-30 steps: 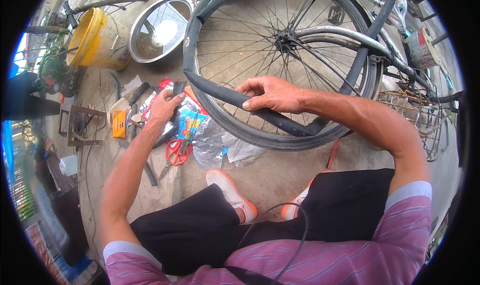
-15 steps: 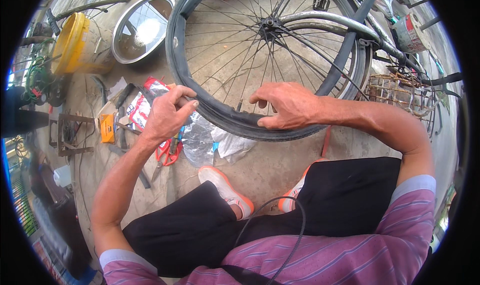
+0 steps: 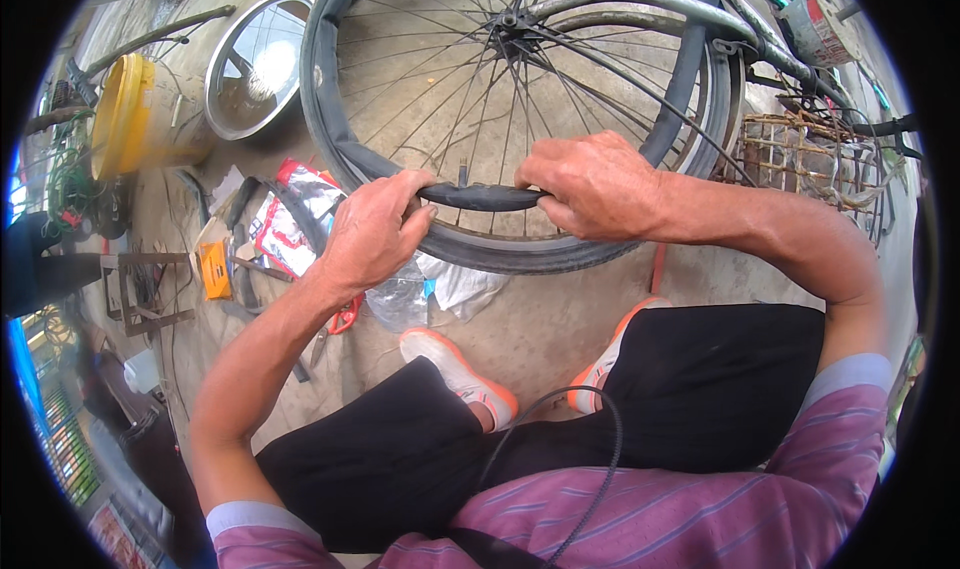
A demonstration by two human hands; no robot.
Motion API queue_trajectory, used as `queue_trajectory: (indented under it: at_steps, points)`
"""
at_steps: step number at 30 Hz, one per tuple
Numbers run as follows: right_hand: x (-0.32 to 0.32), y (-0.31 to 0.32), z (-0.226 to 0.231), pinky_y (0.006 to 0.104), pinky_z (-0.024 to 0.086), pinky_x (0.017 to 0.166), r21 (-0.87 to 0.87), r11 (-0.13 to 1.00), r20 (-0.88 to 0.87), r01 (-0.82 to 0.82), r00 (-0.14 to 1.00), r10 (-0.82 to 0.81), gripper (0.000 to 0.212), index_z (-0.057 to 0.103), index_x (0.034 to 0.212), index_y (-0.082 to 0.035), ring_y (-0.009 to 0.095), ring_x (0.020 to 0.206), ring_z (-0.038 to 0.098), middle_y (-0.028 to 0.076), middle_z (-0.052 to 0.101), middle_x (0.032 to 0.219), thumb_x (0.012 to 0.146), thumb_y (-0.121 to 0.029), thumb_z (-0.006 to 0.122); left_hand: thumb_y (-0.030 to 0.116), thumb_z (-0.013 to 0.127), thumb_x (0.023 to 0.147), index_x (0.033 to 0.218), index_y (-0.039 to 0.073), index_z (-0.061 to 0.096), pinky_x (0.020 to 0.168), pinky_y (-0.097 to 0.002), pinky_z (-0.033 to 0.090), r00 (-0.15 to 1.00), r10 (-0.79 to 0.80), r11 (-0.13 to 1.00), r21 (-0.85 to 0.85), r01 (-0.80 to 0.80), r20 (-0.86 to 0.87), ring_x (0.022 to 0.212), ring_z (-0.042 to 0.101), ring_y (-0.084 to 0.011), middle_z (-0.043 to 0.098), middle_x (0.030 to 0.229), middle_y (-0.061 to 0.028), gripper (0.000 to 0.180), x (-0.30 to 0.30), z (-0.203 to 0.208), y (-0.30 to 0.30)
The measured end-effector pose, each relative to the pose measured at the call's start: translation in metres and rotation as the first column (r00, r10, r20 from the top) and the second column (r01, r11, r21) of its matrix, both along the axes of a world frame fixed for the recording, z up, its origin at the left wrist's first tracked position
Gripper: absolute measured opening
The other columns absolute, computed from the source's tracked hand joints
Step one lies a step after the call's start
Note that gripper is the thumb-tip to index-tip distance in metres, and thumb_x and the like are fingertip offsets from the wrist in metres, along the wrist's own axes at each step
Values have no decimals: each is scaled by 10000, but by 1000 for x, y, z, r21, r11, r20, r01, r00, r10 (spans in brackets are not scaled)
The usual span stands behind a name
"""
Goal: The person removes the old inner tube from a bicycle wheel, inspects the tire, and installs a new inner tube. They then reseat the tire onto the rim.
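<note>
Left hand (image 3: 385, 224): thumb and fingers closed in a pinch on the tube (image 3: 480, 198). Right hand (image 3: 600, 184): likewise closed on the tube, thumb below, fingers curled above. A short dark stretch of tube spans the 2 hands, bowed slightly, with its valve (image 3: 463, 172) pointing toward the hub (image 3: 512, 31). The stretch sits on the hub side of the rim's near edge; spokes show between it and the tyre (image 3: 530, 254).

Change: 1.0 s ago the left hand was over the packets, away from the wheel, and the right hand alone held a loose length of tube across the near side. 0.5 s ago the right hand was spread wider near the valve, the left at the tyre's edge. Now the 2 hands flank the valve.

Beyond: the tube follows the tyre on the left and crosses the spokes on the right. Red scissors (image 3: 345, 316), in plain view 1.0 s ago, are now mostly behind the left forearm. Packets (image 3: 290, 234) and an orange box (image 3: 214, 269) lie to the left. Farther out: basin (image 3: 212, 94) of water, yellow bucket (image 3: 120, 119); at right, a rusty basket (image 3: 800, 159).
</note>
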State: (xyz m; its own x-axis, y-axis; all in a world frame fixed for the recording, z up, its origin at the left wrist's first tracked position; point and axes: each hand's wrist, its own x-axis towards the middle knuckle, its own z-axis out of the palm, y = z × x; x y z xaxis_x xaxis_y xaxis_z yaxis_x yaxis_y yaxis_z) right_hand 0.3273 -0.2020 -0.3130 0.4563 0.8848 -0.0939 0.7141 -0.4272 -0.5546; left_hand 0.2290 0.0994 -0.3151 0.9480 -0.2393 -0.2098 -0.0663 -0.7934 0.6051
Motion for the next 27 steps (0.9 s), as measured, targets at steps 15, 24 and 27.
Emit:
queue_trajectory:
  at_steps: [15, 24, 27]
  points:
    - [-22, -3, -27, 431, 549, 699, 71, 971, 171, -228, 962, 213, 278, 639, 1081, -81, 277, 818, 675, 75, 575, 928, 831, -126, 753, 201, 971, 683, 1536, 16, 532, 1163, -569, 415, 900, -299, 946, 220, 236, 319, 1248, 605, -381, 651, 1304, -169, 977, -43, -36, 9]
    - [-47, 10, -23, 497, 545, 672, 44, 958, 169, -285, 947, 274, 321, 682, 1096, -75, 341, 759, 681, 125, 611, 880, 787, -81, 768, 144, 750, 843, 1350, 37, 621, 1149, -544, 424, 741, -412, 896, 386, 221, 530, 1077, 638, -281, 629, 1055, -79, 534, -57, -48, 15]
    - [-48, 7, -19, 498, 550, 689, 17, 961, 201, -275, 943, 266, 309, 706, 1080, -84, 348, 790, 686, 123, 615, 897, 776, -68, 758, 136, 700, 873, 1260, 44, 659, 1106, -523, 448, 712, -405, 903, 371, 215, 574, 967, 641, -251, 616, 957, -52, 400, -53, -48, 12]
